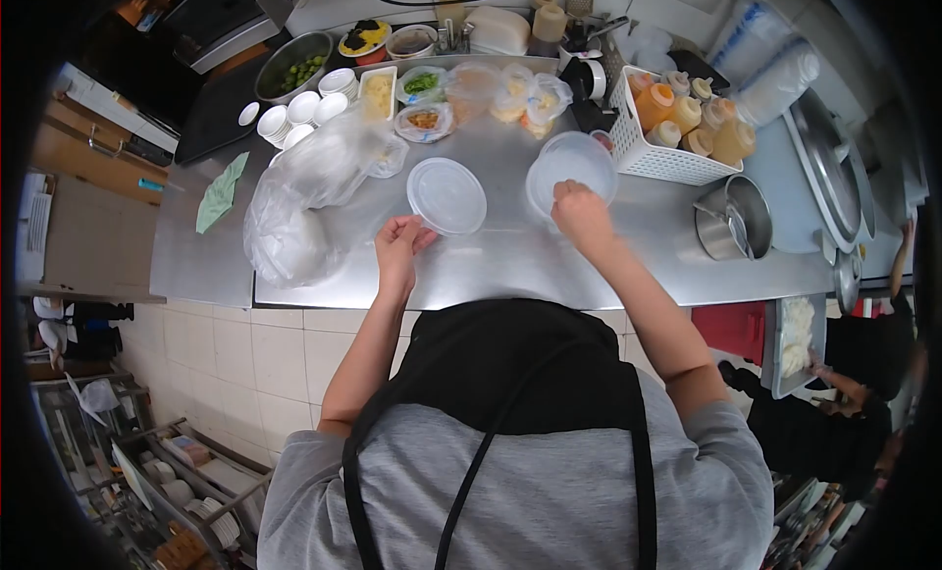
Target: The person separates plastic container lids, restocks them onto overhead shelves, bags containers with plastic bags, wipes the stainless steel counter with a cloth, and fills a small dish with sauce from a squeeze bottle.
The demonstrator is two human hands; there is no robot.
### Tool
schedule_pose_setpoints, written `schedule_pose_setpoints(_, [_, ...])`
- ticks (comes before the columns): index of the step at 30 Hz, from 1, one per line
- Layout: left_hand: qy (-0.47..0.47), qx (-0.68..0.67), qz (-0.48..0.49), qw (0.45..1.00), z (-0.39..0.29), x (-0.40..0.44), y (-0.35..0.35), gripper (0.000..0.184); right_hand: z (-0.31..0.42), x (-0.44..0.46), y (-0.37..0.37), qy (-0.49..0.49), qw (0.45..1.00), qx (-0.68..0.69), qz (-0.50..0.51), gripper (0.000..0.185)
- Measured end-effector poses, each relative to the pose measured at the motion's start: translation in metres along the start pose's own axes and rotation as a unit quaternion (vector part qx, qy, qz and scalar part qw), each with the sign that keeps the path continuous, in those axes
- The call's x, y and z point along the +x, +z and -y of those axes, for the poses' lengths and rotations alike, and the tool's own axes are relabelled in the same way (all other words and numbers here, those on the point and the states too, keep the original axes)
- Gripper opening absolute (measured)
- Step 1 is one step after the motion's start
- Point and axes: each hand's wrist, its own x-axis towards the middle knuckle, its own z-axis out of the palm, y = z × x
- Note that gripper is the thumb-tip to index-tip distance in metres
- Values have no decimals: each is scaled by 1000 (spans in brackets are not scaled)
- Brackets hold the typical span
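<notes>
From where I stand, the person at the brushed stainless-steel counter (500, 281) has the left hand (398, 244) pinched on the near-left rim of a round, translucent plastic lid (446, 195). For handling like this, a light hold at the very edge seems right, keeping fingers off the flat face and not bending the thin rim. The right hand (581, 217) is at a round, translucent plastic tub (574, 161), its fingers curled in together over the near part; the blur hides whether they grip the wall or something small, so I can't make that out. A steady, gentle touch there ought to serve best, since such a light vessel could slide or tip on smooth metal if pressed on one side. The lid lies just beyond the left fingertips, slightly to their right, with bare counter between it and the tub. The tub sits well to the right of the lid, reaching away from the right hand toward the back. A bulky, cloudy-clear plastic bag (294, 212) rests to the left of the left hand, and a white perforated plastic basket (662, 160) of squeeze bottles stands beyond the right hand, to its right.
</notes>
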Motion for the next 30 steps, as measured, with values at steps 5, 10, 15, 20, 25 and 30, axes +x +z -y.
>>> schedule_pose_setpoints(5, [9,-8,-13,1000,-2,-2,-2,15,10,-5,28,6,998,23,51,10])
schedule_pose_setpoints(10, [9,-22,-3,1000,3,0,-3,15,3,-2,35,39,997,51,52,9])
schedule_pose_setpoints(15, [8,-19,-1,1000,-4,-6,9,14,5,-1,27,21,997,76,26,8])
schedule_pose_setpoints(20, [46,11,44,998,-7,-14,31,13,58,12,9,40,897,439,-36,11])
schedule_pose_setpoints(25, [-13,-57,117,991,-23,-34,55,13,93,16,-19,124,789,601,34,15])
schedule_pose_setpoints(30, [-10,-26,144,989,-28,-37,53,15,84,16,-23,149,757,632,72,19])
